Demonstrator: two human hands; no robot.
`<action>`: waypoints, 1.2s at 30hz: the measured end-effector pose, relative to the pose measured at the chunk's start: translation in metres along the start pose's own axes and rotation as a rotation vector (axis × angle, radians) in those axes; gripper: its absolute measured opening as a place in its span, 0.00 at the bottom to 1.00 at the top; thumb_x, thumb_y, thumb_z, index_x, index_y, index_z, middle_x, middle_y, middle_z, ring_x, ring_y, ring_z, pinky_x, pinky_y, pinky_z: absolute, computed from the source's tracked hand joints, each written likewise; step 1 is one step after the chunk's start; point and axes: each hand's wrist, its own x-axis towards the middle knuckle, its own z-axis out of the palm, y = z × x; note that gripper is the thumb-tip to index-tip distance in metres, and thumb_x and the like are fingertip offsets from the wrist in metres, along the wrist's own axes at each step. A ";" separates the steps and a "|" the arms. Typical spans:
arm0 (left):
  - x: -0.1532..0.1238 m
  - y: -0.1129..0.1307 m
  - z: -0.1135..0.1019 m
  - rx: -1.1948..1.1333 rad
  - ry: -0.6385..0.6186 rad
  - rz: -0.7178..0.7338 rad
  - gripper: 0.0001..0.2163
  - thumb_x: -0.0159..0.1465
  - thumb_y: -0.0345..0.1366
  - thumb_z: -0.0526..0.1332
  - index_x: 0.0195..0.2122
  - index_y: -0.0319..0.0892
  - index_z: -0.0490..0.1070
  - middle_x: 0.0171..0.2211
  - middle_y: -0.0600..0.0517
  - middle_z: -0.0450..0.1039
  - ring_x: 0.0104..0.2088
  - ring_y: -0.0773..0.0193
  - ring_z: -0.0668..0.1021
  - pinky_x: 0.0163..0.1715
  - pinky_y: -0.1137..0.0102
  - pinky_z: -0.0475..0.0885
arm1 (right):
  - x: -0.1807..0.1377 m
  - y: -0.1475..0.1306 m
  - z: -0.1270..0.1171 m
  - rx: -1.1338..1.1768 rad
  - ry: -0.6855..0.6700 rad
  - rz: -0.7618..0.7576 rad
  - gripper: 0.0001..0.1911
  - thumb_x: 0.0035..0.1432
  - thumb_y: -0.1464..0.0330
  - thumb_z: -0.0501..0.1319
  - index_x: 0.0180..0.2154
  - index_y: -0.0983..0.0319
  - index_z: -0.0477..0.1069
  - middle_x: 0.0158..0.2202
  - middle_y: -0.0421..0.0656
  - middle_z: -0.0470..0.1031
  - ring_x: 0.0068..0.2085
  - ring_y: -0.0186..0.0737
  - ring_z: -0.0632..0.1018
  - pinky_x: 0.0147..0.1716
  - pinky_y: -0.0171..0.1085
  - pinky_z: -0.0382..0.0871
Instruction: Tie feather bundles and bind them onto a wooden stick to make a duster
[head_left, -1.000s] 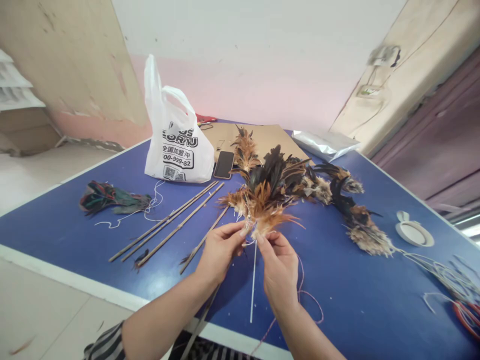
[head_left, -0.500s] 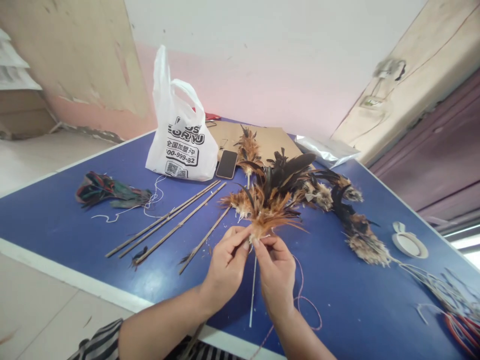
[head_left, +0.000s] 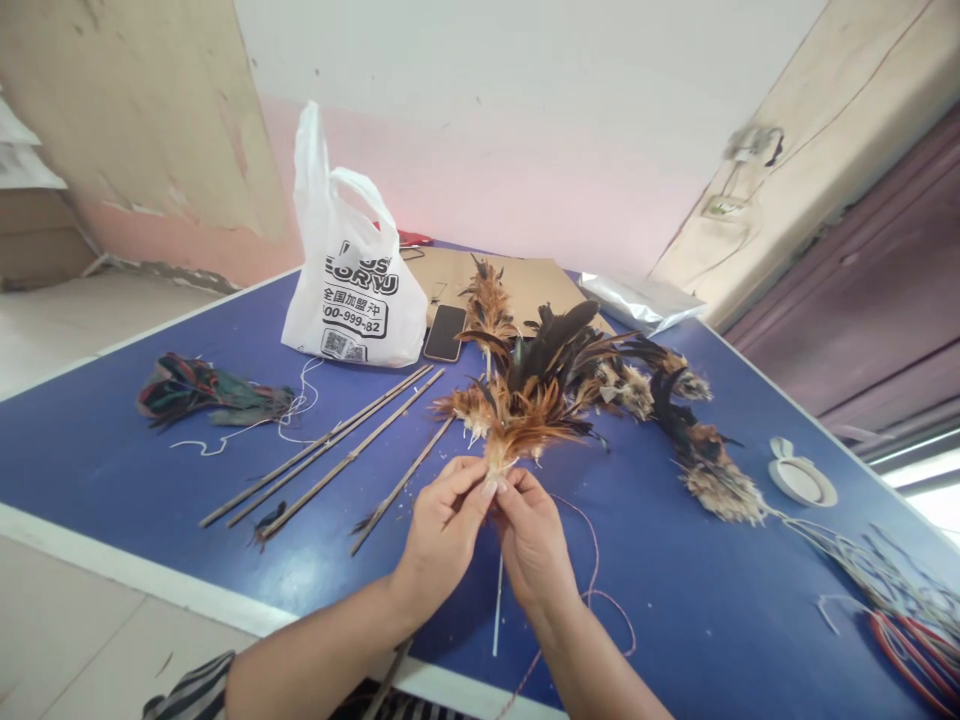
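Observation:
Between both hands is a bunch of brown and black feathers (head_left: 536, 420), its pale quill ends pinched at the base. My left hand (head_left: 450, 525) is closed on the quills from the left, thumb on top. From the right, my right hand (head_left: 534, 535) pinches the same base, the thumbs almost touching. A thin white stick (head_left: 498, 610) points down from below the bunch toward the table's front edge. Pink string (head_left: 596, 560) loops on the table beside my right forearm. Fingers hide where the stick and quills meet.
Several bamboo sticks (head_left: 352, 455) lie to the left, near dark feathers (head_left: 210, 390) with white thread. Behind stand a white plastic bag (head_left: 352, 270), a phone (head_left: 445, 333) and cardboard (head_left: 540, 275). More feather bunches (head_left: 716, 480), a tape roll (head_left: 802, 480) and red-handled scissors (head_left: 911, 650) lie right.
The whole view has shifted slightly. Both hands still pinch the feather bunch; the right hand's fingers have drawn in closer beneath its base.

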 end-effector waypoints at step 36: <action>0.008 0.004 0.000 -0.370 -0.019 -0.474 0.09 0.49 0.31 0.67 0.31 0.35 0.72 0.23 0.52 0.71 0.22 0.74 0.71 0.22 0.80 0.65 | 0.009 -0.022 -0.025 -0.143 -0.116 0.001 0.16 0.43 0.67 0.68 0.36 0.62 0.67 0.30 0.38 0.70 0.26 0.29 0.68 0.22 0.28 0.59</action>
